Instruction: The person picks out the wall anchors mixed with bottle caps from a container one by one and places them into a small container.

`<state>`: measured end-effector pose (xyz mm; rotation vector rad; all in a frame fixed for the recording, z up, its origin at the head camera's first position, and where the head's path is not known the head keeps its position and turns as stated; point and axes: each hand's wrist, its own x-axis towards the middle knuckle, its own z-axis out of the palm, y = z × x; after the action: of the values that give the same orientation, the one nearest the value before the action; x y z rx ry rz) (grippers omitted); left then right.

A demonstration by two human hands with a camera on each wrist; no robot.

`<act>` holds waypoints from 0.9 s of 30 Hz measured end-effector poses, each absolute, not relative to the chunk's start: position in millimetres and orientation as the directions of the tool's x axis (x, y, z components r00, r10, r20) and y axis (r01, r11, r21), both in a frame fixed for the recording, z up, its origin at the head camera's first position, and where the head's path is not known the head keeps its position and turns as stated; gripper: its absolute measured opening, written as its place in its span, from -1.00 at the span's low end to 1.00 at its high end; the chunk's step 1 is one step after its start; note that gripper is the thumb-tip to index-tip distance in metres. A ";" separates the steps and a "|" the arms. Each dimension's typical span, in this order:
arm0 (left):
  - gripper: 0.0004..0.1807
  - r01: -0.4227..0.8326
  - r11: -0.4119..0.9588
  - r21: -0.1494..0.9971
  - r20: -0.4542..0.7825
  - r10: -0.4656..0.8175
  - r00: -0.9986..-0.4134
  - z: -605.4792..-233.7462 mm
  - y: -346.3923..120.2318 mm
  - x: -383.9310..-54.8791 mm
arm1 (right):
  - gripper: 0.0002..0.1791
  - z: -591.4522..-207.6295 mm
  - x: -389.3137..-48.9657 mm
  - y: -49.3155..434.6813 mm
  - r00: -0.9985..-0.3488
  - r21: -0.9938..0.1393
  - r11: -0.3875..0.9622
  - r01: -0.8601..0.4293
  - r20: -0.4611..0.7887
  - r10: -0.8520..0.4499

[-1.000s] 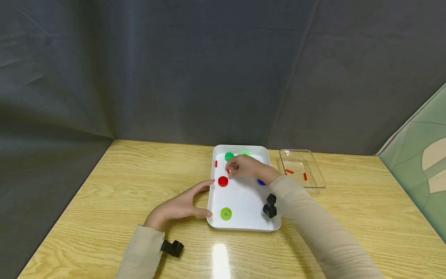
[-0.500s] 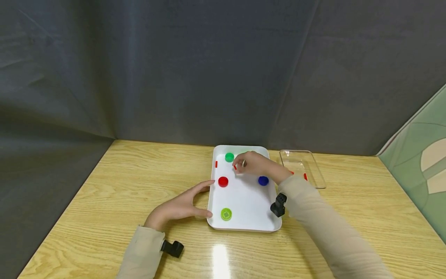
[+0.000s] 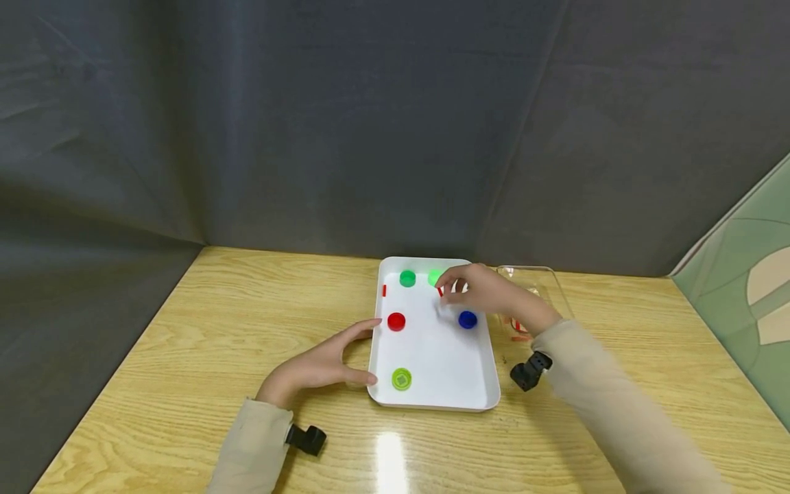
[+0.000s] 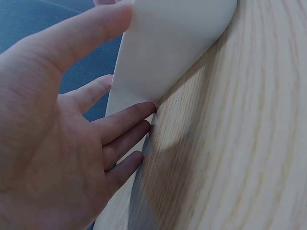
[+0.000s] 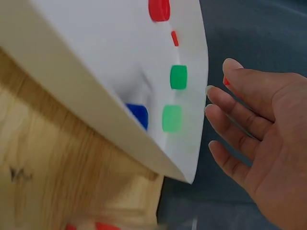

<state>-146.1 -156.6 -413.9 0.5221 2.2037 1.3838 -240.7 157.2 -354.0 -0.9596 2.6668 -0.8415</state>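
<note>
My right hand (image 3: 484, 288) pinches a small red stick (image 5: 226, 81) between thumb and forefinger. It hovers over the far right part of a white tray (image 3: 435, 357), its other fingers loosely bent. In the tray lie round plastic caps: a dark green cap (image 3: 407, 278), a bright green cap (image 3: 435, 276), a red cap (image 3: 396, 321), a blue cap (image 3: 468, 320) and a yellow-green cap (image 3: 402, 379). Another red stick (image 3: 384, 290) lies near the left wall. With fingers spread and fairly straight, my left hand (image 4: 57, 129) touches the tray's left side.
Right of the tray stands a clear box (image 3: 563, 296) with several red sticks (image 3: 520, 329) in it, partly behind my right forearm. All of this is on a wooden table (image 3: 259, 302). A dark cloth (image 3: 345, 137) hangs behind its far edge.
My right hand has moved right across the tray, away from the red cap, still pinching the red stick. The blue cap has come fully into sight. My left hand stays in place.
</note>
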 end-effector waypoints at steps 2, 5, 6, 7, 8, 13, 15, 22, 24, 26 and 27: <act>0.00 0.063 0.414 0.908 -0.195 0.552 -0.811 -413.7 -156.8 -146.0 | -0.77 -351.7 -238.7 164.5 -0.779 -0.561 0.637 -0.529 0.025 -0.626; -0.01 0.061 0.412 0.909 -0.196 0.554 -0.809 -414.1 -156.7 -146.3 | -0.77 -349.4 -235.9 175.8 -0.790 -0.566 0.639 -0.521 0.038 -0.611; -0.01 0.061 0.410 0.910 -0.196 0.554 -0.809 -414.3 -156.7 -146.4 | -0.77 -349.0 -235.0 179.6 -0.798 -0.569 0.644 -0.512 0.037 -0.602; -0.01 0.060 0.409 0.910 -0.196 0.555 -0.809 -414.5 -156.7 -146.6 | -0.76 -348.6 -234.2 183.4 -0.802 -0.572 0.643 -0.508 0.042 -0.596; -0.01 0.059 0.409 0.911 -0.197 0.555 -0.808 -414.7 -156.5 -146.7 | -0.76 -348.0 -233.2 186.8 -0.807 -0.577 0.644 -0.501 0.043 -0.589; -0.01 0.050 0.412 0.910 -0.205 0.550 -0.809 -414.4 -156.4 -147.0 | -0.76 -346.7 -229.4 204.8 -0.836 -0.591 0.652 -0.475 0.071 -0.545; 0.00 0.042 0.417 0.908 -0.212 0.545 -0.811 -414.0 -155.9 -147.0 | -0.75 -346.1 -227.2 212.4 -0.852 -0.593 0.662 -0.458 0.079 -0.518; 0.00 0.040 0.417 0.908 -0.216 0.547 -0.809 -412.7 -155.1 -147.3 | -0.76 -346.3 -219.4 236.4 -0.875 -0.591 0.673 -0.444 0.125 -0.467; -0.01 0.044 0.411 0.911 -0.210 0.552 -0.807 -412.4 -155.1 -147.4 | -0.75 -346.7 -218.1 242.4 -0.880 -0.593 0.673 -0.442 0.139 -0.455; -0.01 0.043 0.408 0.912 -0.210 0.554 -0.806 -412.3 -155.1 -147.4 | -0.73 -347.0 -217.0 248.5 -0.889 -0.591 0.683 -0.429 0.143 -0.435; -0.01 0.043 0.406 0.913 -0.209 0.555 -0.805 -412.3 -155.0 -147.3 | -0.72 -347.1 -216.6 251.5 -0.894 -0.591 0.688 -0.421 0.144 -0.424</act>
<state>-147.3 -155.0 -412.3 0.5084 2.1788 1.3940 -216.6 251.5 -347.1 -0.7220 2.8823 -1.0066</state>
